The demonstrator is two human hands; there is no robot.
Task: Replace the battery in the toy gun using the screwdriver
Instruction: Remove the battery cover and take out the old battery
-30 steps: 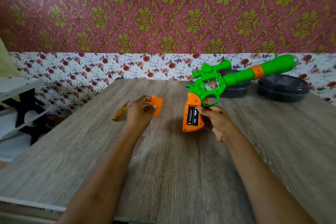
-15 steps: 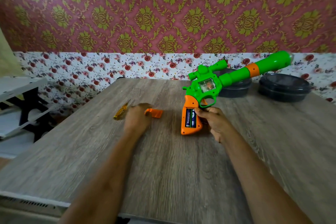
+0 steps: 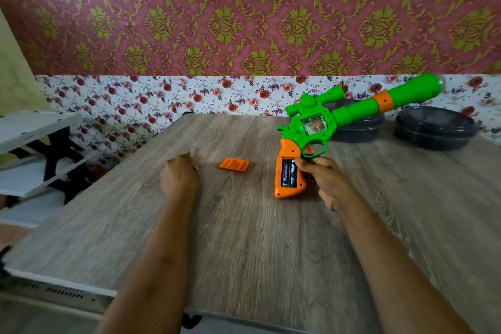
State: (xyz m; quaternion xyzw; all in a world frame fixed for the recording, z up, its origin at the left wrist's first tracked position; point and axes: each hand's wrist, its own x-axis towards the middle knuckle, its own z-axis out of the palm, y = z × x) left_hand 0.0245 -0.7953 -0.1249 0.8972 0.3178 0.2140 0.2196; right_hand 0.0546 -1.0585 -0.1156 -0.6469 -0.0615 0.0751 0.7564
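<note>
My right hand [image 3: 325,182] grips the green and orange toy gun [image 3: 352,111] at its orange handle and holds it upright, barrel pointing up to the right. The handle's compartment is open and shows two dark batteries [image 3: 288,176] inside. The orange battery cover [image 3: 234,164] lies flat on the table between my hands. My left hand [image 3: 179,179] is curled, knuckles up, over the screwdriver [image 3: 188,154]; only a small yellow bit of it sticks out beyond the fingers, and the rest is hidden.
The wooden table [image 3: 257,252] runs to the floral wall. Two dark round lidded containers [image 3: 436,127] stand at the back right, one partly behind the gun. A white shelf unit [image 3: 32,144] stands off the table's left edge.
My left hand has put the orange cover down on the table and moved left onto the screwdriver. The gun in my right hand has barely shifted.
</note>
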